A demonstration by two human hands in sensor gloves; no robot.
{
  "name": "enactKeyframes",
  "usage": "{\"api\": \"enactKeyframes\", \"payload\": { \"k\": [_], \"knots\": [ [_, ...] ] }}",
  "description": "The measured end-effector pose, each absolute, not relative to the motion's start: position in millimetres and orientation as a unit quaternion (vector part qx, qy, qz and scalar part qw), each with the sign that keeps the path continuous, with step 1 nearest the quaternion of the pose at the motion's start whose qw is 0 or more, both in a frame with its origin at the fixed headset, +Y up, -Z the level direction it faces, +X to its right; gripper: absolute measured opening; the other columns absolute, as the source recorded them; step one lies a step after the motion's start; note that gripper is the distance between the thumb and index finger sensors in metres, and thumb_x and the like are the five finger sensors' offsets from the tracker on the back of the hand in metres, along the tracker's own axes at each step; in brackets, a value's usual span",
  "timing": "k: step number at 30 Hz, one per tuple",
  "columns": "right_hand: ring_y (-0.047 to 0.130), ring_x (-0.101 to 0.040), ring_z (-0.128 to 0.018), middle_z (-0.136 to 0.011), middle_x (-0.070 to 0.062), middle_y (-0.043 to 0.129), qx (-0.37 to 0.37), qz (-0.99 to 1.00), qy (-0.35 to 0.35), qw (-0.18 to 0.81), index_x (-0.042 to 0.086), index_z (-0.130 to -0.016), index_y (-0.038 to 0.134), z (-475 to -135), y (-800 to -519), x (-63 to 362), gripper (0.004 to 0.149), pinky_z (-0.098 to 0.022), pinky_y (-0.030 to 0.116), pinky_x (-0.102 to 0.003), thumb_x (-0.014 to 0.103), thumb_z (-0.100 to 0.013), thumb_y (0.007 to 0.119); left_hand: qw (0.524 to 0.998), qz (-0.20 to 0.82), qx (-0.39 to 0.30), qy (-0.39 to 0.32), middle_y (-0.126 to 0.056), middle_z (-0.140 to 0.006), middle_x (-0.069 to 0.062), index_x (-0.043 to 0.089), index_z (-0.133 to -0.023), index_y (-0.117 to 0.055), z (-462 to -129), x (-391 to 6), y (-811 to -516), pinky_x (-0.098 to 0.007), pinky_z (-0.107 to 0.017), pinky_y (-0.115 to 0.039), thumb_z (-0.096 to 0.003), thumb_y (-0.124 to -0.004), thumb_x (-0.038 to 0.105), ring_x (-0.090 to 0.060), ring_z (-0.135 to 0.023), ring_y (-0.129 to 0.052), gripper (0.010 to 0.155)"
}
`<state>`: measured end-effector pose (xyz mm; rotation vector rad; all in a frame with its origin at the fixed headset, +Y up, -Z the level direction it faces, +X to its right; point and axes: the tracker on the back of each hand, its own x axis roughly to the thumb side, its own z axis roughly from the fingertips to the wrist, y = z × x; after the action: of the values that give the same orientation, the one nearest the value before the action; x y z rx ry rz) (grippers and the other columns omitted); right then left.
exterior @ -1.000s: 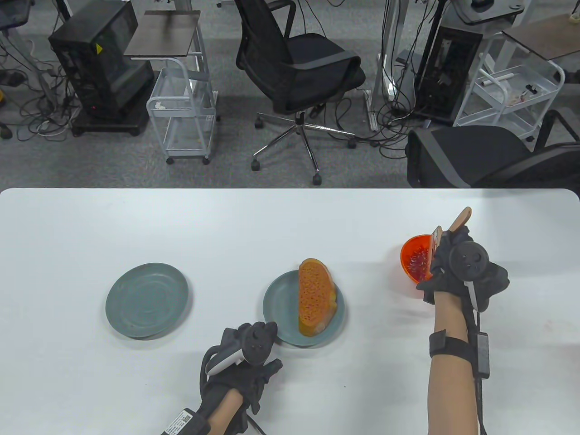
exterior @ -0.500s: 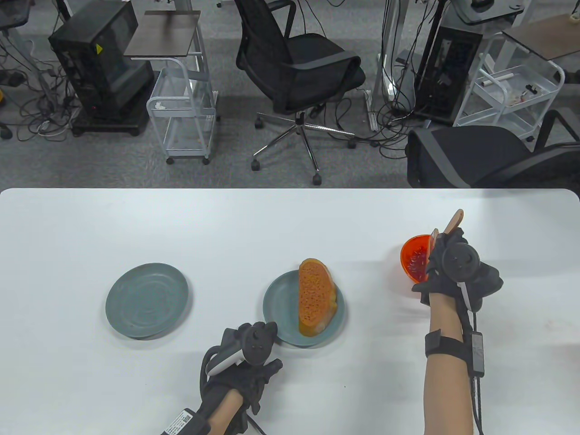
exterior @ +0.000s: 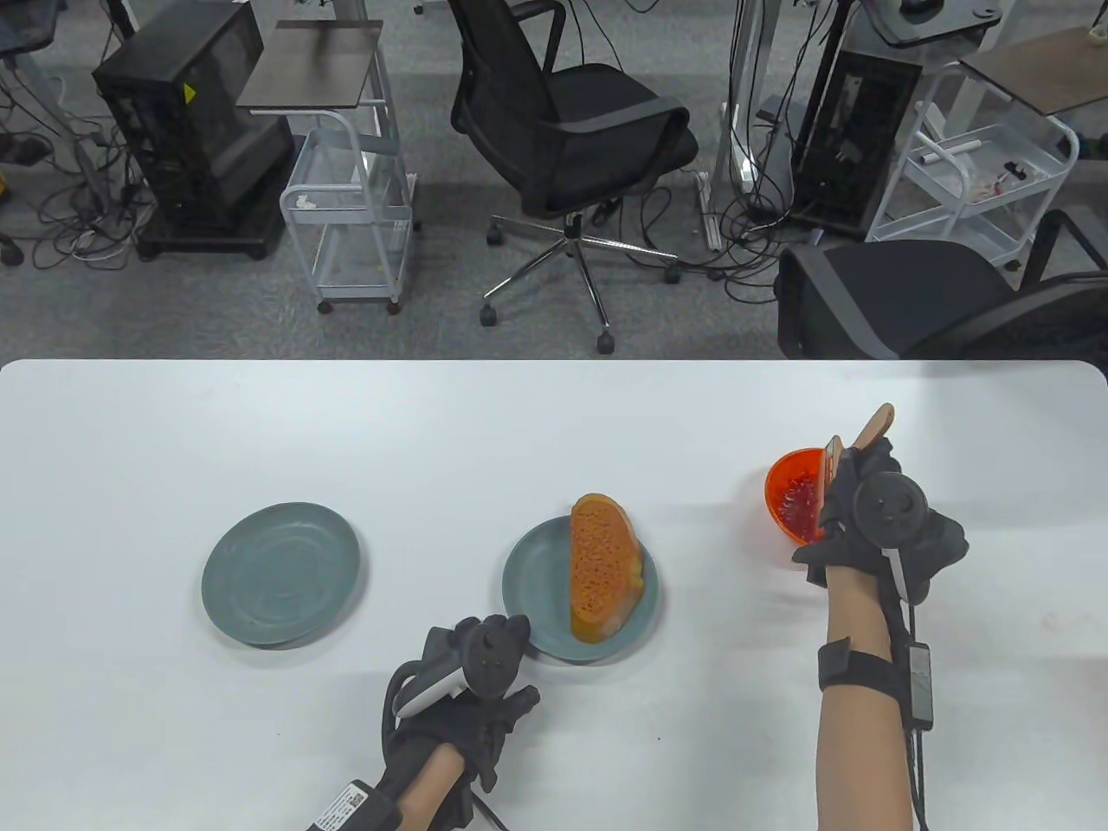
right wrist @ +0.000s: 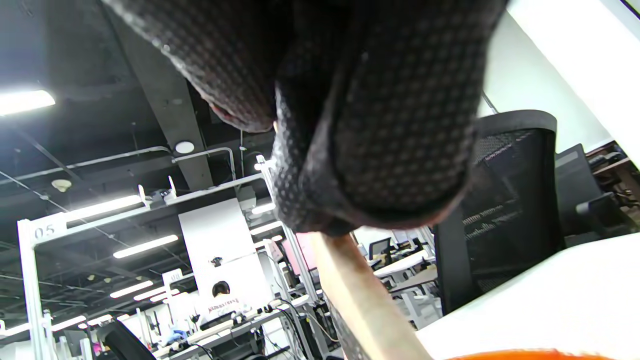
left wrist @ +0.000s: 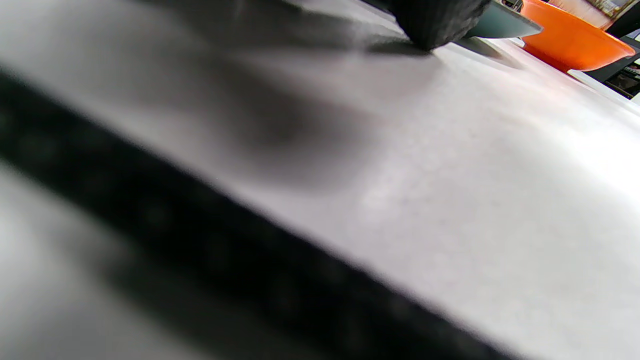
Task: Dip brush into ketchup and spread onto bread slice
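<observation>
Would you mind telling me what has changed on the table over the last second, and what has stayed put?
Only the right hand moved: holding the brush at the orange bowl, it shifted slightly left and back right, the handle tilting a little. It kept its hold. The left hand still rests by the plate with the bread slice, and the other plate has not moved.

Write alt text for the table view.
The right hand holds a wooden-handled brush over the orange ketchup bowl. The left hand rests beside a grey plate carrying the bread slice; another grey plate sits left.
</observation>
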<state>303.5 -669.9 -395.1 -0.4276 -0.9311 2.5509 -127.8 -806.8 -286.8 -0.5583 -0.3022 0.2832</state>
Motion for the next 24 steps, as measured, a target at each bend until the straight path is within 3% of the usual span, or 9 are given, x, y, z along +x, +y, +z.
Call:
{"api": "enactKeyframes", "payload": {
  "k": [6, 10, 17, 24],
  "knots": [
    [0.113, -0.026, -0.038, -0.066, -0.034, 0.093, -0.089, 0.879, -0.374, 0.282, -0.009, -0.087, 0.083, -358, -634, 281, 0.046, -0.022, 0.102, -0.03, 0.023, -0.054, 0.085, 0.94, 0.139, -0.274, -0.148, -0.006, -0.118, -0.012, 0.025, -0.109, 0.0, -287, -128, -807, -0.065, -0.068, -0.015, -0.0631, -0.056, 0.05, -0.044, -0.106, -0.002, 0.077],
    [0.112, -0.026, -0.038, -0.066, -0.035, 0.092, -0.043, 0.861, -0.339, 0.376, -0.01, -0.088, 0.083, -342, -630, 251, 0.046, -0.022, 0.101, -0.031, 0.022, -0.055, 0.085, 0.94, 0.139, -0.274, -0.148, -0.006, -0.118, -0.012, 0.025, -0.109, 0.0, -287, -128, -807, -0.065, -0.068, -0.015, -0.063, -0.056, 0.05, -0.044, -0.106, -0.003, 0.077],
    [0.113, -0.025, -0.036, -0.064, -0.034, 0.093, -0.008, 0.84, -0.255, 0.479, -0.011, -0.086, 0.083, -337, -672, 184, 0.046, -0.021, 0.102, -0.029, 0.022, -0.055, 0.085, 0.941, 0.135, -0.273, -0.146, -0.007, -0.118, -0.012, 0.025, -0.109, 0.0, -287, -128, -806, -0.065, -0.068, -0.015, -0.063, -0.056, 0.05, -0.044, -0.106, -0.003, 0.077],
    [0.114, -0.024, -0.034, -0.061, -0.036, 0.094, -0.017, 0.842, -0.241, 0.483, -0.013, -0.084, 0.084, -337, -713, 150, 0.046, -0.019, 0.103, -0.028, 0.022, -0.054, 0.086, 0.941, 0.136, -0.273, -0.147, -0.006, -0.118, -0.011, 0.025, -0.109, 0.0, -287, -128, -807, -0.065, -0.068, -0.015, -0.063, -0.056, 0.05, -0.044, -0.106, -0.003, 0.077]
  ]
}}
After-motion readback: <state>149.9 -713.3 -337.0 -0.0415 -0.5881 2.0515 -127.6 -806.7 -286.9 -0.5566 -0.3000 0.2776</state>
